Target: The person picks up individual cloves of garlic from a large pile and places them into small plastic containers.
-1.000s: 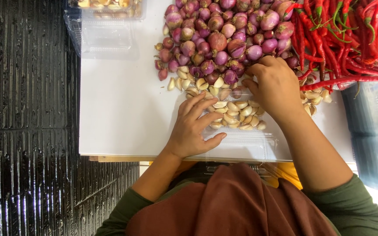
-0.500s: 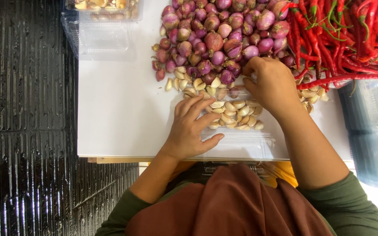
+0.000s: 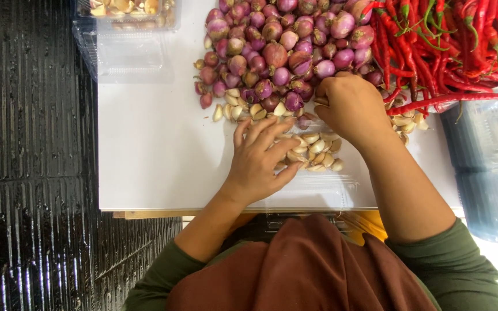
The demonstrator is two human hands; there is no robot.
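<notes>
Operator: Garlic cloves (image 3: 316,151) lie in a loose heap on the white table (image 3: 157,155), directly under and just past the fingertips of my left hand (image 3: 259,163). That hand is spread flat, fingers released, palm down on the near edge of the heap; it grips nothing.

Checker: And the right hand (image 3: 350,106)?

Operator: Curled at the boundary between the cloves and the shallot pile (image 3: 280,49). Fingers are clenched inward; whether they pinch a clove I cannot tell, since the knuckles hide the tips.

Checker: Heap axis?

Operator: It runs left to right between both hands. The left hand is nearer. Red chillies (image 3: 451,46) lie further right, apart from both hands.
</notes>
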